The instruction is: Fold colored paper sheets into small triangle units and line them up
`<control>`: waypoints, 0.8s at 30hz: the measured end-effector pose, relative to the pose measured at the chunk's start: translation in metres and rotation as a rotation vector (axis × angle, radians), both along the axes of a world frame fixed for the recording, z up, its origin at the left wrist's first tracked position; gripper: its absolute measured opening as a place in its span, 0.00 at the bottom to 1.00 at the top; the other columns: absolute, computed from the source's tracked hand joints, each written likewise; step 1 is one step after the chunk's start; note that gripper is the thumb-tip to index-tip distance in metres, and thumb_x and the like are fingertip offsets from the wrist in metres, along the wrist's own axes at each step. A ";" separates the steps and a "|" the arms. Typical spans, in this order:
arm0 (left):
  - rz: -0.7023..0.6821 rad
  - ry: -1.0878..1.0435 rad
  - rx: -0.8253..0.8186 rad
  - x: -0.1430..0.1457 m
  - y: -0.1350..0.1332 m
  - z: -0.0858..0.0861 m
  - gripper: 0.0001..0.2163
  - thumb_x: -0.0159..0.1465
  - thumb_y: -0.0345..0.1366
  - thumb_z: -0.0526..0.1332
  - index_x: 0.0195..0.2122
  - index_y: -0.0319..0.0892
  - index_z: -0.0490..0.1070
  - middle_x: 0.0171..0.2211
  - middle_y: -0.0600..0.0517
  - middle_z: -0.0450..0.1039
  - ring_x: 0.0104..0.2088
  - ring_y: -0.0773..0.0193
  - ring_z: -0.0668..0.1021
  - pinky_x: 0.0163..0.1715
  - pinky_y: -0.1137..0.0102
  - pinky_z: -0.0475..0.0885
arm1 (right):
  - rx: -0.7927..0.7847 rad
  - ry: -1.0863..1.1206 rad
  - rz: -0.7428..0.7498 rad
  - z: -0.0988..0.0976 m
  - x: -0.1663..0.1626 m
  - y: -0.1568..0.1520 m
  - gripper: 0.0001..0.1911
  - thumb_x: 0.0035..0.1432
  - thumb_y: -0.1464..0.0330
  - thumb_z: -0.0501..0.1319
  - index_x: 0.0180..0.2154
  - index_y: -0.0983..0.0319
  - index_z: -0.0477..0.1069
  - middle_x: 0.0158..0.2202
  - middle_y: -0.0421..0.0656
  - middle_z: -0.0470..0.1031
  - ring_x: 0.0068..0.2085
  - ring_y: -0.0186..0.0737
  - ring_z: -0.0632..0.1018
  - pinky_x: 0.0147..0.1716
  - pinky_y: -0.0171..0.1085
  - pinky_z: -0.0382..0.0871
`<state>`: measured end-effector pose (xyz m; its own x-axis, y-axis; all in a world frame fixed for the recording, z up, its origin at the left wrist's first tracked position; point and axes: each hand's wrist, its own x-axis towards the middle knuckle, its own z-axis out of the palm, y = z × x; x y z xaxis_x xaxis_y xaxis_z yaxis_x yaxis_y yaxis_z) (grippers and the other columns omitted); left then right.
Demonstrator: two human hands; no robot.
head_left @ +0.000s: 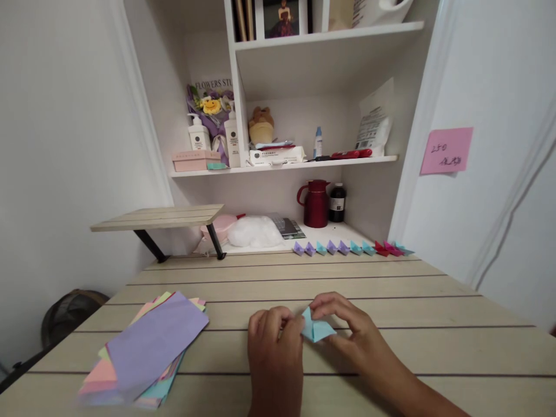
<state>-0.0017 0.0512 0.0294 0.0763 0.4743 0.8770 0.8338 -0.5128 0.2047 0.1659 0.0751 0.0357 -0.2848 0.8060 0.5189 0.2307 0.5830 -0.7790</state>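
Note:
A small folded piece of light blue paper (320, 330) is held just above the table, between my two hands. My left hand (277, 336) is closed, its thumb and forefinger pinching the paper's left edge. On the other side my right hand (347, 324) curves round the paper, with fingers at its upper edge and the thumb near its lower right corner. The paper has a raised point on the left and a flap spreading to the right. Parts of it are hidden behind the fingers.
A stack of coloured paper sheets (160, 341) lies at left on the slatted table (234, 284). Several folded paper boats (332, 247) line the back edge. A small raised stand (160, 215) is at back left; a red jug (316, 204) stands behind the boats.

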 end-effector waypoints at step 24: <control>-0.063 0.566 -0.362 -0.022 0.016 -0.029 0.05 0.56 0.32 0.67 0.34 0.46 0.74 0.34 0.52 0.74 0.32 0.61 0.71 0.32 0.66 0.62 | -0.038 -0.474 0.001 -0.024 0.011 0.008 0.10 0.50 0.75 0.63 0.32 0.54 0.78 0.44 0.41 0.76 0.46 0.45 0.74 0.47 0.44 0.64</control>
<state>-0.0242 0.0668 0.0001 0.5149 0.7103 0.4800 0.8336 -0.5455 -0.0870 0.1768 0.0828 0.0120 -0.4840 0.8213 0.3019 0.5651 0.5568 -0.6088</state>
